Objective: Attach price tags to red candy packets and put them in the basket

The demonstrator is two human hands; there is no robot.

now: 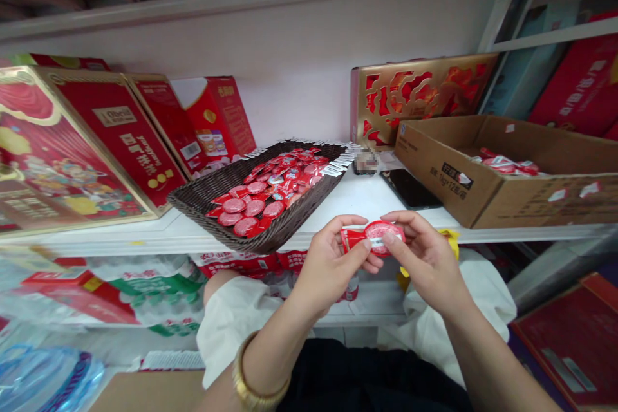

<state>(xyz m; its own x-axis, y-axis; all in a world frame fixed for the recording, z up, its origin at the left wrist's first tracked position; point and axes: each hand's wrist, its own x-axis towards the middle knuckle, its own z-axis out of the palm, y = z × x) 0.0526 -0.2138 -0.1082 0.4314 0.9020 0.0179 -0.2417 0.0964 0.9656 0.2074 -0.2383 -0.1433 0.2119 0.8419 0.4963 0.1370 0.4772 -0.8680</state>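
Fingers of the left hand (pixel 331 267) and right hand (pixel 425 264) pinched closed on one red sachet (pixel 374 238), raised just above the white shelf (pixel 333 209), apart from the woven basket (pixel 290 225) of matching sachets, with both hands steadying it.

White shelf (pixel 345 206) carrying a dark woven basket (pixel 290 225), open brown cardboard carton (pixel 531 206) and red-and-gold gift boxes (pixel 116 135).

The object (pixel 365 161) beside the wicker basket (pixel 299 206) is blurred.
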